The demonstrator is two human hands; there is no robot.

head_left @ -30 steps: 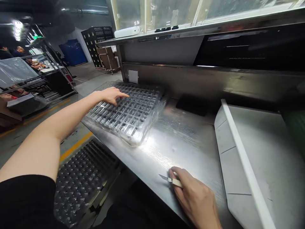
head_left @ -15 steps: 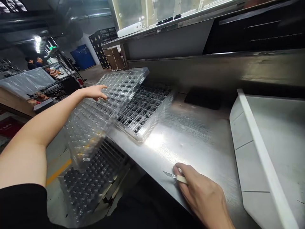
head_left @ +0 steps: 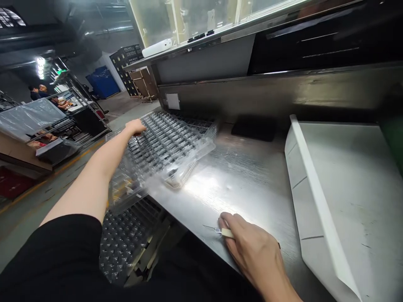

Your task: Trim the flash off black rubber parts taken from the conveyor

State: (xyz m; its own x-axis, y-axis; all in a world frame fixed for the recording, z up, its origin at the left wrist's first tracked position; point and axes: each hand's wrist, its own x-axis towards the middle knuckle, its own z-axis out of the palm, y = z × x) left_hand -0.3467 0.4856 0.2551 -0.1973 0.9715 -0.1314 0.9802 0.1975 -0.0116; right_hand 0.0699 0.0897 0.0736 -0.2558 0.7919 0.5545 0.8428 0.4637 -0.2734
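My left hand [head_left: 135,126] is stretched out to the far left, its fingers curled on a clear plastic compartment tray [head_left: 170,140]. This tray is slightly blurred and lies tilted over another clear tray [head_left: 176,183] on the bench, hiding most of it; its near-left part hangs past the bench edge. Close to the front edge, my right hand [head_left: 255,247] is closed around a craft knife [head_left: 228,233] with a pale handle. The thin blade sticks out to the left, above the metal bench top [head_left: 239,184].
A large white bin [head_left: 315,188] stands at the right. A flat black object [head_left: 254,128] lies at the back of the bench. Below the left edge is a stack of dark-looking compartment trays [head_left: 126,235]. A shelf with a white device [head_left: 157,48] runs overhead; people [head_left: 39,91] work far left.
The clear tray in my left hand has swung from steeply tilted to flatter, over the tray on the bench. My right hand keeps the knife. The view has shifted slightly right.
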